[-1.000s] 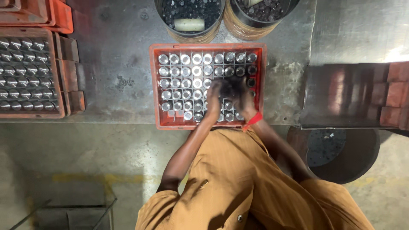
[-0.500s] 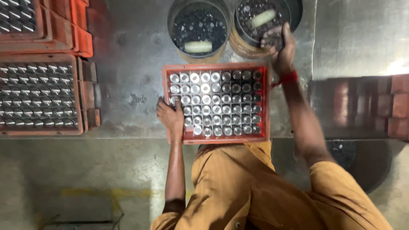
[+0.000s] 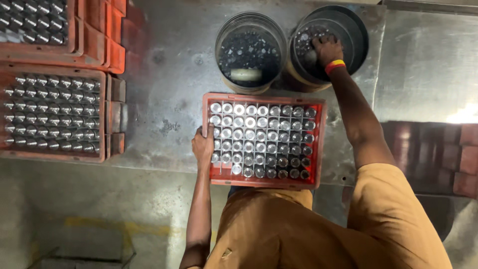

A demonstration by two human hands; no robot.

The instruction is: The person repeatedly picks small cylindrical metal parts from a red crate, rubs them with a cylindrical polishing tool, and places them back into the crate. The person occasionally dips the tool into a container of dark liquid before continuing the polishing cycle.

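Lying on a steel table, red crate filled with upright metal cylinders, left hand gripping its left rim, right hand dipping into right-hand bucket of small metal parts, grasp unclear, second bucket beside it holding similar parts.

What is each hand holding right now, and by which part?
Left hand grips the red crate by its left rim. Right hand is in the right bucket; its grasp cannot be told.

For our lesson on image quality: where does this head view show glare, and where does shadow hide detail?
Head view: glare whitens the metal table at right; shadow darkens the right bucket around the right hand; the red crate is sharp.
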